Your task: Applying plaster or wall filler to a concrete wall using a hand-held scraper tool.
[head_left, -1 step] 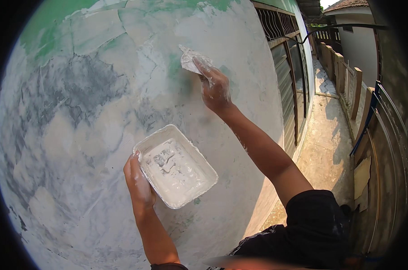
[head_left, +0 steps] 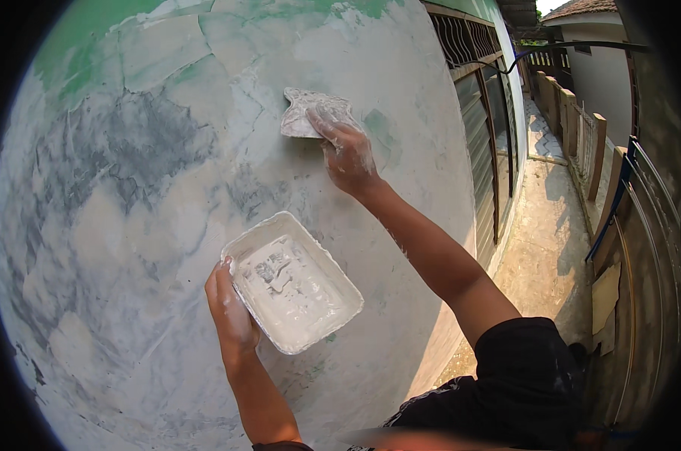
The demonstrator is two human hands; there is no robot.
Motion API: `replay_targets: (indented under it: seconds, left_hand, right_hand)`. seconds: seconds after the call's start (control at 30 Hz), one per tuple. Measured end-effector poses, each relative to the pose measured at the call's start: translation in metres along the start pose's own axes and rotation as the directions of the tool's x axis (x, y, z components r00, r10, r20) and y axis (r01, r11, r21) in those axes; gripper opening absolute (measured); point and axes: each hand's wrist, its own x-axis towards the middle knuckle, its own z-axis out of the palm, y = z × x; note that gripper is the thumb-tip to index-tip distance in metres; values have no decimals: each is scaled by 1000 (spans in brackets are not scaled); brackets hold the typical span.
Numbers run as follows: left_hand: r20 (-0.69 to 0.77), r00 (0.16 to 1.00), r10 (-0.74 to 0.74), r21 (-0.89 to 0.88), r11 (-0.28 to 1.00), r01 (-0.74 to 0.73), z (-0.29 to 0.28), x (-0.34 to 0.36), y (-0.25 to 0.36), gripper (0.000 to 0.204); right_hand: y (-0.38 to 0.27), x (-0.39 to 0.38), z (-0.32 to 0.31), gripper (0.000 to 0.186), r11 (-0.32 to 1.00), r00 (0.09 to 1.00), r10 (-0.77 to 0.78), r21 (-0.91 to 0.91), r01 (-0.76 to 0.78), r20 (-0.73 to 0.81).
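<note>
Under the putty-smeared fingertips of the right hand, a flat scraper is pressed against the patched grey-and-green wall; streaks or gouges could be left if it is tilted onto an edge. Below, a white tray of wet filler is gripped at its rim by the left hand, held steeply, so filler might slide out. Beyond lie barred windows and a narrow concrete walkway.

R hand w/ putty scraper slid a bit left and down the wall - blade now shows wider, flatter. L hand w/ tray a touch lower.
</note>
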Motion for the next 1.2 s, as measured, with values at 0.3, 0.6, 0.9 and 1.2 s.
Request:
replay_targets:
  seconds: [0.3, 0.6, 0.9, 1.2]
  left_hand:
    - [-156, 987, 26, 31, 999, -21, -30, -20, 21, 41]
    - [-235, 969, 79, 49, 996, -69, -33, -31, 22, 40]
    - [-311, 949, 43, 7, 999, -43, -39, -35, 24, 43]
    - [-322, 942, 95, 47, 995, -84, -34, -30, 16, 44]
  right_hand:
    - [-39, -99, -32, 62, 981, 932, -179, -17, 194, 314]
    - [19, 40, -28, 25, 923, 944, 205, -271, -274, -259]
    - [-75, -26, -22, 40, 998, 995, -57, 39, 54, 78]
    - [-22, 15, 7, 53, 992, 989, -123, -16, 122, -86]
